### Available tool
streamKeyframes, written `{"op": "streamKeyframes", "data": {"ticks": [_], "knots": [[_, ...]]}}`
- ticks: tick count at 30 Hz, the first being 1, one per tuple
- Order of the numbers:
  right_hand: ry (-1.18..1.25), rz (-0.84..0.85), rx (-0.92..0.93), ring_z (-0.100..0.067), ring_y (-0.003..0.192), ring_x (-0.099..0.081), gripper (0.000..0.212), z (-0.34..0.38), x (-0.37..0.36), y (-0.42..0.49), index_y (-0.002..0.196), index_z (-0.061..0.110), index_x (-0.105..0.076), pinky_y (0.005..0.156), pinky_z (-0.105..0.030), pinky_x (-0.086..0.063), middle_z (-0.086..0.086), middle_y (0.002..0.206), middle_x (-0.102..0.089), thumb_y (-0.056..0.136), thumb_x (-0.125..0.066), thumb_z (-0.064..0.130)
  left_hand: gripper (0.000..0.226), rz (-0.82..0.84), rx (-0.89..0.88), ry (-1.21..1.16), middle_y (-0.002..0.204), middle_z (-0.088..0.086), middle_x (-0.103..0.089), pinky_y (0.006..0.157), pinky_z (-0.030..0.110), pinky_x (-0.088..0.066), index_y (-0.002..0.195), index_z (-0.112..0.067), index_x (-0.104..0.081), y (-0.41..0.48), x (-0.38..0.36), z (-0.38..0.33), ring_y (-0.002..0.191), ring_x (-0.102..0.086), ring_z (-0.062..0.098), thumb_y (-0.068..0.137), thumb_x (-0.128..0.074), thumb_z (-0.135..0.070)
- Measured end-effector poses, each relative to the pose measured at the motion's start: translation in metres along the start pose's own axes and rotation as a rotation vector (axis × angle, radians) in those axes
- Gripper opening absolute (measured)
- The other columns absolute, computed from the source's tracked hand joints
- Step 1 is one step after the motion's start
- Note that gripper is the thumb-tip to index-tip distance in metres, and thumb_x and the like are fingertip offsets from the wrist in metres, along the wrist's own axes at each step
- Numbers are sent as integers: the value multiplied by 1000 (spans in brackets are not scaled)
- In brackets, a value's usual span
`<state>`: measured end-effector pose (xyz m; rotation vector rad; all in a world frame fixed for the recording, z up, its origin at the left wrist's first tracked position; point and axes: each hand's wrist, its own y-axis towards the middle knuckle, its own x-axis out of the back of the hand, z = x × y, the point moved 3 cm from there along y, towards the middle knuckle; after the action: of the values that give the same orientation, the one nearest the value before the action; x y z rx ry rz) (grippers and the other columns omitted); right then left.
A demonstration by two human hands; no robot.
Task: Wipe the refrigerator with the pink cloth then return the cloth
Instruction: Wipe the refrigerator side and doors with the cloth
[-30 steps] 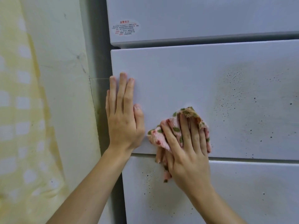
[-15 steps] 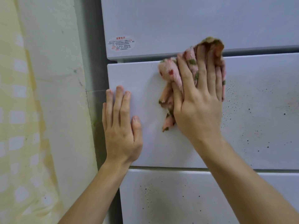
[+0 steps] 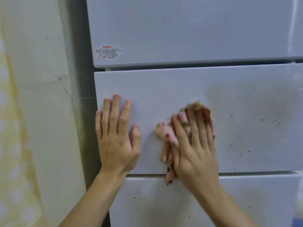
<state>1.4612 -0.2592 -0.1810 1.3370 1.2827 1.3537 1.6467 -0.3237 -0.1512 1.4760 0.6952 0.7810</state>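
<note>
The white refrigerator point(image 3: 180, 89) fills the view, its front split into stacked drawer panels. My right hand point(image 3: 195, 145) presses the bunched pink flowered cloth point(image 3: 165, 133) flat against the middle panel, fingers straight and spread over it; cloth sticks out above, to the left and below the hand, its tail hanging past the panel's lower seam. My left hand point(image 3: 116, 136) lies flat on the same panel's left part, fingers straight, holding nothing. Dark specks and a brownish smear point(image 3: 255, 115) mark the panel to the right of the cloth.
A pale, stained wall point(image 3: 42, 112) runs down the left, with a narrow dark gap between it and the refrigerator. A red-printed sticker point(image 3: 108, 52) sits on the upper panel. The lower panel point(image 3: 164, 203) is also speckled with dark dots.
My right hand slid the cloth up to the panel's top edge, then back down toward the lower seam. My left hand stayed flat in the same place.
</note>
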Motion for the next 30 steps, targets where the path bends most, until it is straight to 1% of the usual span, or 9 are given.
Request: {"op": "streamKeyframes", "data": {"ticks": [3,7,9,13,16,20,24,27,30], "knots": [[5,-140,-90,-41,159,-17,52,-14,8,62,160,10,-37,130,-55,-16,-20,169,-24,112,-46,28,60,-10,14,-18,170,13,-27,130,56,-11,159,-10,-39,1,1,-3,161,-17,32,101,-47,-24],[-10,-176,-193,-37,160,-16,54,-20,10,116,163,14,-33,133,-45,-5,-20,171,-22,112,-39,31,60,-3,23,-28,171,11,-27,130,59,-8,159,-9,-36,2,-2,-11,161,-15,33,101,-43,-24],[-12,-178,-199,-36,160,-16,54,-20,8,107,163,15,-34,133,-44,-5,-19,171,-23,112,-40,31,59,0,21,-35,171,10,-26,128,63,-7,160,-12,-35,2,-3,-14,161,-15,32,103,-41,-25],[-13,-155,-138,-40,159,-18,54,-19,4,48,161,9,-37,130,-56,-18,-23,169,-25,112,-44,30,56,16,-5,-15,171,9,-26,126,68,-7,160,-16,-37,2,-6,-20,161,-16,31,105,-39,-26],[-9,-65,-85,-37,161,-11,57,-17,1,-4,160,9,-37,130,-55,-14,-23,170,-21,109,-48,29,58,28,-13,-19,172,9,-25,127,66,-8,161,-13,-35,0,-9,-25,161,-15,30,105,-39,-27],[-11,55,9,-36,161,-16,61,-22,-2,-52,161,13,-36,132,-51,-10,-19,171,-21,104,-44,33,60,23,-1,-20,172,9,-23,127,65,-5,162,-10,-33,-1,-11,-36,161,-15,30,104,-40,-27],[5,85,7,-36,160,-19,62,-27,-4,-57,161,16,-34,132,-50,-10,-19,171,-24,102,-43,31,60,35,-19,10,173,9,-21,127,66,-6,162,-13,-33,-3,-16,-46,161,-16,32,104,-41,-28],[21,47,21,-37,160,-19,59,-25,-3,-39,160,14,-40,132,-50,-11,-19,170,-26,102,-44,27,61,39,-11,29,173,9,-20,127,66,-6,163,-14,-32,-4,-18,-48,161,-15,33,104,-40,-28],[29,-38,40,-36,160,-16,57,-28,2,7,160,11,-37,131,-51,-13,-20,170,-24,105,-47,23,61,38,-6,42,173,10,-21,127,67,-7,162,-14,-34,-4,-19,-49,161,-15,34,103,-42,-27]]}}
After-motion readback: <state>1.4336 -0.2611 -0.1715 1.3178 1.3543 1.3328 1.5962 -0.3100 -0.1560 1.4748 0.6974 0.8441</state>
